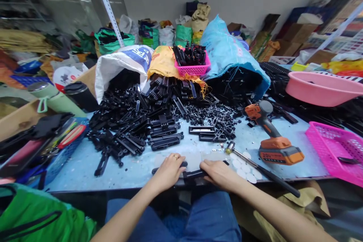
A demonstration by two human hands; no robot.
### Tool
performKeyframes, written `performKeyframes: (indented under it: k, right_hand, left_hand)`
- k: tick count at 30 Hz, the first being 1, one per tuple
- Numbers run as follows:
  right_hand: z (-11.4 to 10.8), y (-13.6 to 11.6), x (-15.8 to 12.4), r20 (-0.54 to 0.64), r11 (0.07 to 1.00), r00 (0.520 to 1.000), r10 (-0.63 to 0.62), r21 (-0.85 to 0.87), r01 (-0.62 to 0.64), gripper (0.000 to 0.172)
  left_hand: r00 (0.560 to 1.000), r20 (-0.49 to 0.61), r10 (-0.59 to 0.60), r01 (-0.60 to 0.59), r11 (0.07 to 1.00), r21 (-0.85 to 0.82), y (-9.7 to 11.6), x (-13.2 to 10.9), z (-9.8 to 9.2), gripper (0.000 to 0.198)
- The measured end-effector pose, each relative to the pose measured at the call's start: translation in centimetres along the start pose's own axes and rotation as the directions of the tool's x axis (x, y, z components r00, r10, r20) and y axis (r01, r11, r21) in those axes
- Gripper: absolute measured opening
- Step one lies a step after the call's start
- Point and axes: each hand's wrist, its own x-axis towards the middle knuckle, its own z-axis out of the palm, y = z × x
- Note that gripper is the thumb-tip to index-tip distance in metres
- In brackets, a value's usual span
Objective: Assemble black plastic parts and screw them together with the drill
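At the near edge of the bench, my left hand (169,169) is closed over a black plastic bar with rounded ends, whose tip (184,164) sticks out past my fingers. My right hand (218,173) grips another long black plastic bar (194,174), which points left toward my left hand. Both hands rest low over a pale sheet (190,160) on the blue bench top. Just beyond them lie a row of black bars (166,141) and two black bars (202,130) side by side. My palms hide part of each held piece.
A hammer (255,164) lies across white discs (251,177) on the right, beside an orange cordless drill (276,147). Behind are heaps of black parts (121,121) and screws (211,111), spilling from sacks (235,53). Pink baskets (326,140) and a tool tray (64,159) flank the bench.
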Motion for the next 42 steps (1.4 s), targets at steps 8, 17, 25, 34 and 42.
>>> performKeyframes:
  k: [8,17,25,34,42]
  right_hand:
    - [-0.7,-0.9,-0.2,0.032,0.999,0.999,-0.033,0.019,0.032,0.034]
    - [0.4,-1.1,0.8,0.056,0.999,0.997,0.046,-0.011,-0.045,0.033]
    - [0.0,-1.7,0.7,0.051,0.995,0.995,0.082,-0.068,-0.079,0.033]
    - [-1.9,-3.5,0.4,-0.125,0.984,0.992,0.032,-0.168,-0.053,0.022]
    - [-1.1,-0.3,1.3,-0.229,0.974,0.961,-0.157,-0.199,0.112,0.027]
  left_hand:
    - [0.998,-0.052,0.036,-0.033,0.997,0.068,-0.3,0.5,0.5,0.029]
    - [0.999,0.046,-0.008,0.007,1.0,0.014,-0.1,0.4,0.5,0.041]
    - [0.997,-0.067,0.049,-0.052,0.998,-0.032,-0.2,0.0,0.6,0.064]
    - [0.863,-0.394,0.317,-0.309,0.947,0.088,-1.8,-0.4,1.6,0.041]
    - [0.952,-0.24,0.188,-0.181,0.982,0.051,-0.9,-0.4,1.3,0.044]
